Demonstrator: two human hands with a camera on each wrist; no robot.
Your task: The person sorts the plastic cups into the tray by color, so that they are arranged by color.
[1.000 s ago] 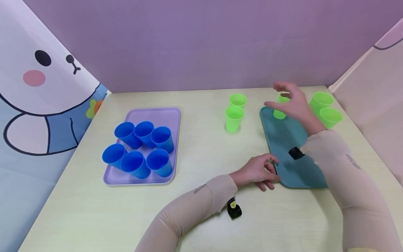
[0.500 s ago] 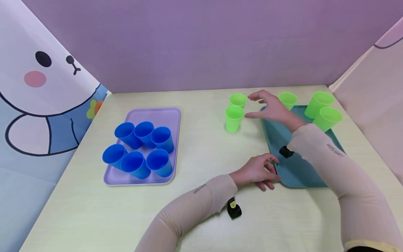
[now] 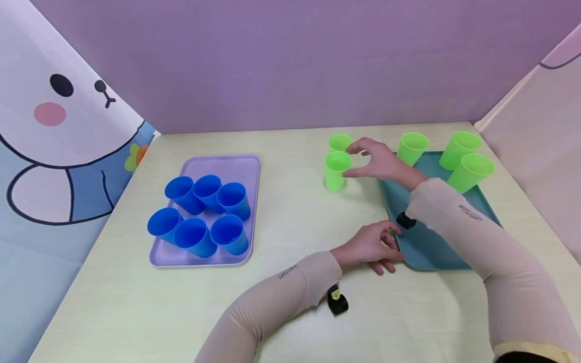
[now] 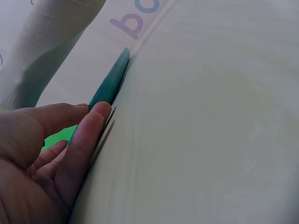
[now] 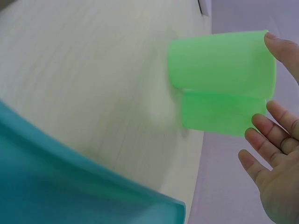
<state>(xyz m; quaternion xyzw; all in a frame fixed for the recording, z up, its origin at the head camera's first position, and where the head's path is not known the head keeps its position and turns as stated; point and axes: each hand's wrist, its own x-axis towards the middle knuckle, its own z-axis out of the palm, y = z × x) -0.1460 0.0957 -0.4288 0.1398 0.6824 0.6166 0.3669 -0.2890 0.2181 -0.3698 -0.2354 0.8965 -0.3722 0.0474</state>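
My right hand [image 3: 369,160] reaches out with thumb and fingers spread around the right side of two light green cups. Its thumb [image 5: 285,49] is right at the rim of the near green cup [image 3: 336,174]. The other fingertips overlap the rim of the far green cup [image 3: 339,142]; nothing is gripped. Both cups stand upright on the table. My left hand [image 3: 368,245] lies by the near left corner of the teal tray [image 3: 433,247], fingers loosely bent. In the left wrist view, its fingertips are right at the edge of the tray [image 4: 112,81].
Three more green cups stand toward the tray's far end: left [image 3: 412,149], back right [image 3: 460,151] and front right [image 3: 471,173]. On the left, a lilac tray [image 3: 222,169] carries several blue cups [image 3: 195,238]. A purple wall [image 3: 290,65] rises behind the table.
My right hand has moved left from the green cup at the teal tray's far left to the two green cups beside the tray. My left hand has stayed in place.
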